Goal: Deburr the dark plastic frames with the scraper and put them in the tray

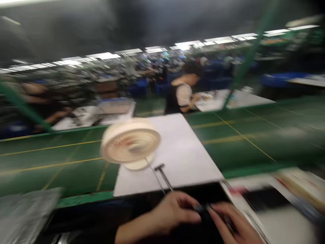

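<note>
My left hand (175,211) reaches in from the bottom, thumb and fingers pinched on a small dark piece (202,208) whose kind is blurred. Just to the right, my right hand (235,222) is closed with its fingertips at the other end of that piece. Beyond my left hand lies a T-shaped metal tool (165,176) with a dark crossbar. A thin rod or cord (156,176) runs beside it towards a cream round fan (132,142) with a spiral grille. The fan stands tilted on a white board (188,152).
A green conveyor belt (254,135) with yellow lines crosses behind. Clear plastic bags (27,213) lie at left. On the right bench are a dark flat object (266,200) and a box-like stack (302,186). Co-workers (184,89) sit across the belt.
</note>
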### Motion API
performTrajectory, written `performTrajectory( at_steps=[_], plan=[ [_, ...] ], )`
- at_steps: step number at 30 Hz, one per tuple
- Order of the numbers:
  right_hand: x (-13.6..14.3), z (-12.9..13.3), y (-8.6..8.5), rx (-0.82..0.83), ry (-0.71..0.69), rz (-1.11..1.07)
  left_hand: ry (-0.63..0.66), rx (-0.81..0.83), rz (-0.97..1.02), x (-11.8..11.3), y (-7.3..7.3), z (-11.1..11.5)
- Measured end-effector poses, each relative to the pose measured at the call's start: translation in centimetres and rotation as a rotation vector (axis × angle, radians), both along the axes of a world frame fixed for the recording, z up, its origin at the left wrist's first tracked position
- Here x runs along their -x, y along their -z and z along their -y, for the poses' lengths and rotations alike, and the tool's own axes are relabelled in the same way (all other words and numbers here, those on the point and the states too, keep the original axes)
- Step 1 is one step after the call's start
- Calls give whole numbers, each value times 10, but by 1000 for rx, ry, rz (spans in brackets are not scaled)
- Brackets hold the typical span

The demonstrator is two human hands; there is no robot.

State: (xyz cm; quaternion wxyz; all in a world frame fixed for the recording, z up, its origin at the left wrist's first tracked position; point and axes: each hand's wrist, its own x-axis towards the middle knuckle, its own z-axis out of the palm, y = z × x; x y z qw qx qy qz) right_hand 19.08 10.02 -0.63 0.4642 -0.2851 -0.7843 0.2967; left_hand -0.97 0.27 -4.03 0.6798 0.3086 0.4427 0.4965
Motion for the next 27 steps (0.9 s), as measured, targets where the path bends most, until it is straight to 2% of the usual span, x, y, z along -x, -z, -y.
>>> performTrajectory(
  at_steps=[2,4,9,14,17,27],
  plan=[
    [-24,22,-2,-56,75,5,-37,-13,-9,-2,-8,-3],
    [-34,32,-8,-129,90,-7,-18,-128,-87,1,-18,-12],
    [-43,38,-28,-367,42,25,-10,-707,-329,5,-42,-26],
    [-53,47,-33,-475,14,-24,9,-997,-456,1,-57,-32],
    [-55,49,-29,-496,16,-56,10,-1084,-453,0,-59,-37],
    [-60,52,-27,-487,12,-53,40,-1094,-465,-1,-61,-37]
  ],
)
